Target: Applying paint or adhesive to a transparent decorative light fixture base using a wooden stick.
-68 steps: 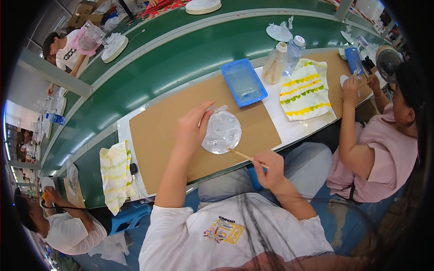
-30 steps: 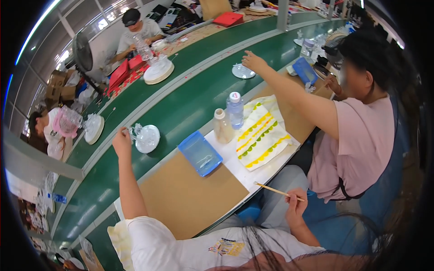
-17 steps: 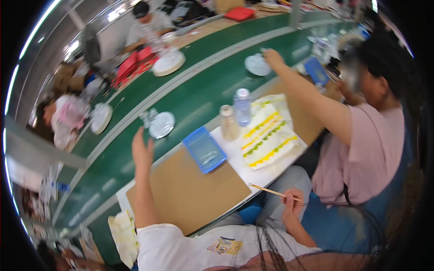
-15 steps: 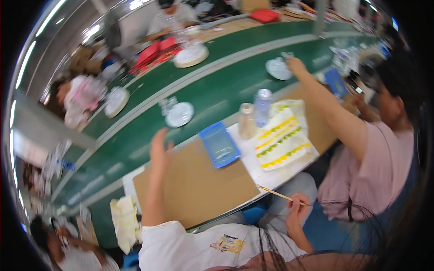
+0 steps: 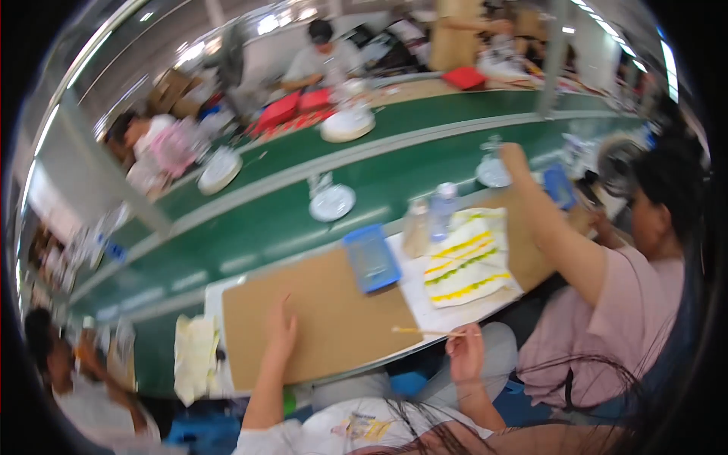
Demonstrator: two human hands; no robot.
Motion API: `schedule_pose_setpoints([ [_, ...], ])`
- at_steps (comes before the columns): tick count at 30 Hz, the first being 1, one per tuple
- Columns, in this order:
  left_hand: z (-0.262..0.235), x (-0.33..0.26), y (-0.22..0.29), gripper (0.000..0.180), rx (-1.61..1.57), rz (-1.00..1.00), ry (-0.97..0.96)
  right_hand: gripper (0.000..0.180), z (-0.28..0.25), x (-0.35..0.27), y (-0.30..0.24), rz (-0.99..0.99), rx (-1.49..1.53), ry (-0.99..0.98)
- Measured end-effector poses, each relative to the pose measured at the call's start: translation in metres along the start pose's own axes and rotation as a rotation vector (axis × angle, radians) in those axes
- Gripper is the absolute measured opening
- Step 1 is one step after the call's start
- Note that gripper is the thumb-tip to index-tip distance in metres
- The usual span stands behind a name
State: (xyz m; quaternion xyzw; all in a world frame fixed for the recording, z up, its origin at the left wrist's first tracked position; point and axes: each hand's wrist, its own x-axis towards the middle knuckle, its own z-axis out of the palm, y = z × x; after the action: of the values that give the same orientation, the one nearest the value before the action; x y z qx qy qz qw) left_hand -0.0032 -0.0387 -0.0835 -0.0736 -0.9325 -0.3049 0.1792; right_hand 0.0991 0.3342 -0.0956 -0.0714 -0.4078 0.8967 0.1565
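My left hand (image 5: 282,331) hovers above or rests on the brown board (image 5: 318,303), its fingers stretched out with nothing in them; I cannot tell whether it touches. Near my lap at the table's front edge, my right hand (image 5: 465,353) grips a thin wooden brush-like stick (image 5: 425,331), which points left over the board's edge. A blue tray (image 5: 371,259) with small, blurred contents lies at the board's far right corner. Beyond the board, a clear glass-like item sits by a round white dish (image 5: 331,203) on the green conveyor belt (image 5: 258,239).
Two bottles (image 5: 442,211) stand beside a yellow-striped cloth (image 5: 466,262) to the right. A person in pink (image 5: 607,303) reaches across toward another white dish (image 5: 493,172). A pale cloth (image 5: 196,356) hangs at the left table edge. More people work across the belt.
My left hand has come back from near the white dish to over the brown board. The stick in my right hand now lies more level. The whole view has shifted.
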Motion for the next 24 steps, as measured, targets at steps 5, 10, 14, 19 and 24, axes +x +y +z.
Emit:
schedule_pose_setpoints([
  [5,0.005,0.019,0.019,0.048,-0.041,0.084,-0.046,0.018,-0.027,-0.026,-0.004,0.034,0.118,0.087],
  [10,0.044,0.026,-0.003,0.045,-0.186,-0.037,-0.063,0.019,-0.046,-0.045,-0.02,0.051,0.107,0.085],
  [14,0.055,0.026,-0.025,0.041,-0.159,0.078,0.062,0.02,-0.043,-0.054,-0.037,0.043,0.105,0.12],
  [19,0.038,0.026,0.008,0.038,-0.166,0.059,0.033,0.022,-0.043,-0.074,-0.035,0.037,0.122,0.208],
  [24,0.021,0.015,0.022,0.035,-0.252,0.008,0.087,0.028,-0.036,-0.08,-0.017,0.1,0.267,0.099],
])
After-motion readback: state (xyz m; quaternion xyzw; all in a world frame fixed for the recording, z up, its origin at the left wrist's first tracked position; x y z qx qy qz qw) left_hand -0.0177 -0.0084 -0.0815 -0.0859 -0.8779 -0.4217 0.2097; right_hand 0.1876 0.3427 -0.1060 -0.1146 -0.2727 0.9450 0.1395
